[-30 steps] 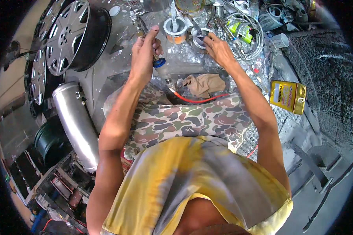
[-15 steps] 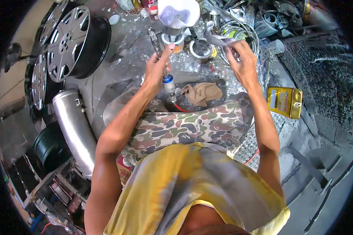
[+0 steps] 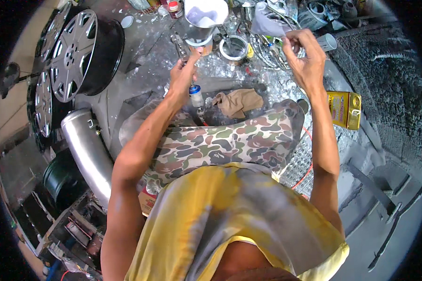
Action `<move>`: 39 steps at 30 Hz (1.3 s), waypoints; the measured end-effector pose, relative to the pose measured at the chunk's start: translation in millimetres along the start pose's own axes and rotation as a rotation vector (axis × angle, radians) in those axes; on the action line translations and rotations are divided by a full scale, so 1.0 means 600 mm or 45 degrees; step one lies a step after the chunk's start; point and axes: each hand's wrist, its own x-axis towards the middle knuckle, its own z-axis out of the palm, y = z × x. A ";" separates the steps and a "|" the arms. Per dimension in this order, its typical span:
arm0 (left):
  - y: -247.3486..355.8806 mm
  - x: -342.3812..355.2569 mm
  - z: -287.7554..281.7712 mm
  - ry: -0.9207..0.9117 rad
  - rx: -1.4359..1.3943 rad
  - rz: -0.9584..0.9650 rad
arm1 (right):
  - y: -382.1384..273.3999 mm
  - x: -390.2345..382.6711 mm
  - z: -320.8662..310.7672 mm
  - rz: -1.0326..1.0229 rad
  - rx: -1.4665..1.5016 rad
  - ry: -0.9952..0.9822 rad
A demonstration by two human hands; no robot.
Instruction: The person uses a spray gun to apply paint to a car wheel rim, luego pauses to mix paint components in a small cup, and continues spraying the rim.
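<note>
My left hand (image 3: 183, 77) is closed round a metal spray gun (image 3: 178, 43). A blue-topped clear air filter (image 3: 196, 95) hangs at its lower end. Just beyond stands a wide white cup (image 3: 189, 19) with a pale lilac inside; whether it joins the gun I cannot tell. Between the thumb and fingers of my right hand (image 3: 307, 58) is a thin lilac-grey paint strainer (image 3: 268, 22), raised above the floor. Left of that hand is an open round can (image 3: 233, 48) with a pale rim. A brown cloth (image 3: 239, 102) lies before my folded legs.
Silver wheels (image 3: 75, 54) stand at the left, near a shiny metal cylinder (image 3: 86, 150). On the right are a yellow metal can (image 3: 345, 110) and a white plastic cup (image 3: 327, 42). Coiled hose (image 3: 279, 58) and paint-stained containers (image 3: 314, 18) crowd the far side. A red hose (image 3: 309, 159) runs by my right forearm.
My right hand has moved right and slightly up with the strainer, which now spreads into a broader flap. My left hand keeps its grip on the spray gun. The whole view has shifted a little.
</note>
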 end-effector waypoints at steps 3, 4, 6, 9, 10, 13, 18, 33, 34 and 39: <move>0.013 -0.011 0.008 0.050 -0.029 -0.015 | 0.057 -0.047 0.017 0.016 0.020 -0.120; 0.004 -0.004 0.007 0.075 -0.051 -0.036 | 0.079 -0.066 0.024 0.032 0.023 -0.176; -0.019 0.024 -0.007 0.127 -0.092 -0.083 | 0.120 -0.102 0.035 0.129 0.033 -0.267; -0.083 0.062 -0.042 0.249 -0.063 -0.101 | 0.174 -0.145 0.053 0.142 0.069 -0.320; -0.105 0.076 -0.059 0.293 -0.071 -0.123 | 0.186 -0.159 0.062 0.150 0.068 -0.326; -0.189 0.162 -0.147 0.375 -0.022 -0.312 | 0.203 -0.194 0.085 0.159 0.061 -0.348; -0.330 0.309 -0.247 0.479 -0.339 -0.523 | 0.225 -0.226 0.117 -0.019 -0.060 -0.377; -0.169 0.214 -0.154 -0.412 1.489 -1.074 | 0.240 -0.280 0.159 0.038 -0.257 -0.418; -0.147 0.205 -0.126 -0.491 1.607 -0.932 | 0.237 -0.276 0.160 0.040 -0.246 -0.410; -0.163 0.192 -0.015 -0.640 1.936 0.440 | 0.227 -0.266 0.157 0.064 -0.212 -0.396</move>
